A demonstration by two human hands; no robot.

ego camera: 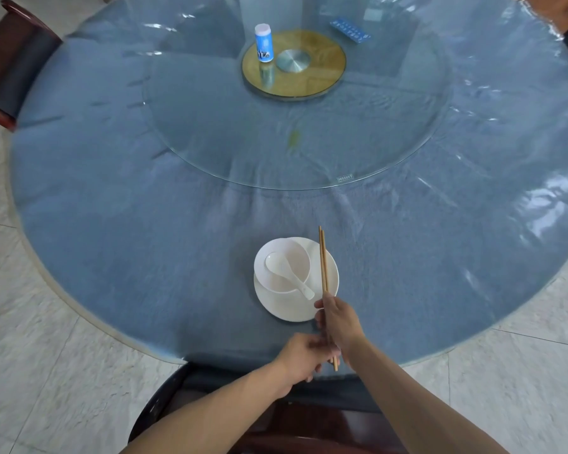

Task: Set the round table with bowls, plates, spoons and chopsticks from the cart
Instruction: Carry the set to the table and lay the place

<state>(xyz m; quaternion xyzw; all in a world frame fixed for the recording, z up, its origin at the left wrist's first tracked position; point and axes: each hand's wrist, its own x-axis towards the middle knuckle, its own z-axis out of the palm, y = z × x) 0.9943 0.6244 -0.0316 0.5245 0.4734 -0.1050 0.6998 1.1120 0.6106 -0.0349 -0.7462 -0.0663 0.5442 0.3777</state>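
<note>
A pair of wooden chopsticks [324,267] runs lengthwise over the right part of a white plate [318,306], tips pointing toward the middle of the table and passing beyond the plate's far rim. The right hand [336,322] comes in from the lower right with the forearm stretched over the table's near edge; its fingers are closed around the sticks about midway along their length, just at the plate's near right rim. The left hand [304,358] reaches in from the lower left, its fingers curled at the butt ends of the sticks; blur makes it unclear whether they pinch them or only touch. On the plate sits a white bowl [281,265], shifted to its left and far side, with a white ceramic spoon [287,275] lying in it, handle resting over the near right rim. The setting lies near the front edge of the round table [112,208], whose blue cloth is bare to both sides. Farther off lies a glass turntable [210,142] carrying a small blue-and-white canister [264,43]. A dark chair [14,60] stands at the far left.
</note>
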